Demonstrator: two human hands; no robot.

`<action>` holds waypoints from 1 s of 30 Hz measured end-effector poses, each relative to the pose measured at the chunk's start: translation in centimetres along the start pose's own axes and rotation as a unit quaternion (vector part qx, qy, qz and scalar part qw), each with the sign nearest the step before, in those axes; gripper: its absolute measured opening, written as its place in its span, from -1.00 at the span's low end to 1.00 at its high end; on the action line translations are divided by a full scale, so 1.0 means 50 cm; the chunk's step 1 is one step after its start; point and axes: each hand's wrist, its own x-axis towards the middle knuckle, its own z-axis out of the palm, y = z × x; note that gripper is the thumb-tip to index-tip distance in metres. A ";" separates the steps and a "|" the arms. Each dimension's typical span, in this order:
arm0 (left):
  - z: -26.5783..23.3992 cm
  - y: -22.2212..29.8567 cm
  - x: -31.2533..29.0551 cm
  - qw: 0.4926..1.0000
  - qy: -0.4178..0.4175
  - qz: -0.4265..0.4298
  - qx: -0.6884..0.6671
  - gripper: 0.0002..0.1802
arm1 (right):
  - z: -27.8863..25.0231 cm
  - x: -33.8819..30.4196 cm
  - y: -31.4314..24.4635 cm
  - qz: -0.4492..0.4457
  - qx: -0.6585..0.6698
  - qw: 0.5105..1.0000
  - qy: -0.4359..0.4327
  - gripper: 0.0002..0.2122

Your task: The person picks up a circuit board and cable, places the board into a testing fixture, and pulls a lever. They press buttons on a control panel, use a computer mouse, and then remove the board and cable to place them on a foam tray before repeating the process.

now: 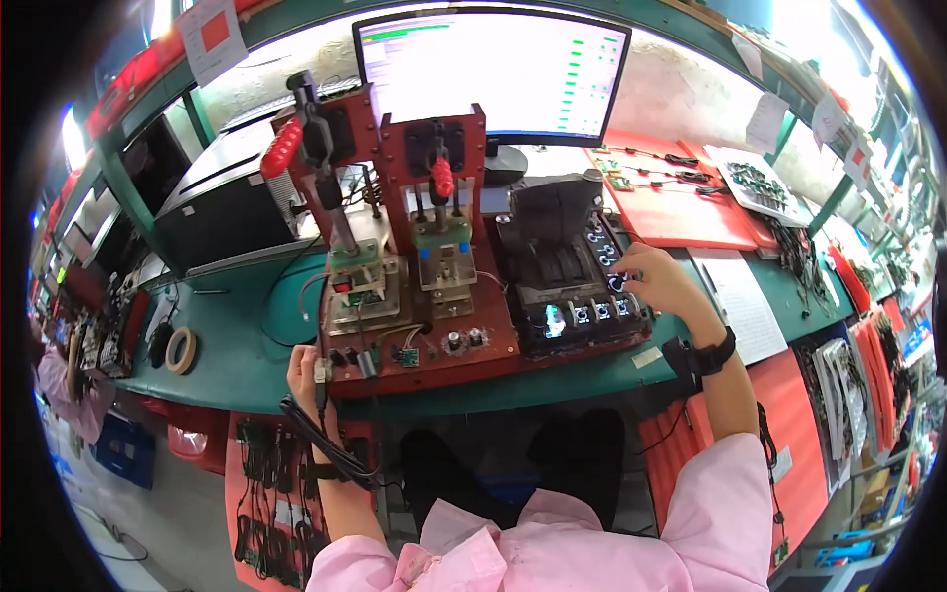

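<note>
My left hand (305,375) is closed around a black USB cable (322,386) at the front left corner of the red test fixture (444,367). The cable's pale plug points up, and its black loops hang over my left forearm. My right hand (653,276) reaches to the right side of a black control panel (538,340) with lit controls. Its curled fingertips are on a round knob (617,283) there, partly hiding it. On the fixture stand two toggle clamps with red handles, one handle (443,178) over a clear pressing plate. A small green circuit board (405,355) lies near the fixture's front.
A monitor (493,74) stands behind the fixture. Red foam sheets (681,212) with boards and cables lie back right, beside a white tray (760,187). A paper sheet (740,306) lies right; a tape roll (182,350) lies left. Bundled cables (271,483) rest on a lower left board.
</note>
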 end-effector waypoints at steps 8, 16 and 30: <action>-0.018 -0.035 0.004 0.997 -0.029 0.065 0.042 -0.79 | 0.036 0.032 -0.008 0.128 -0.231 0.961 -0.087 -0.85; -0.011 -0.003 -0.001 0.998 -0.046 0.005 0.035 -0.80 | 0.019 0.036 -0.018 0.122 -0.225 0.961 -0.104 -0.86; 0.034 0.030 -0.022 0.998 0.043 0.012 -0.033 -0.79 | 0.030 0.055 0.079 -0.013 -0.115 0.992 -0.051 -0.85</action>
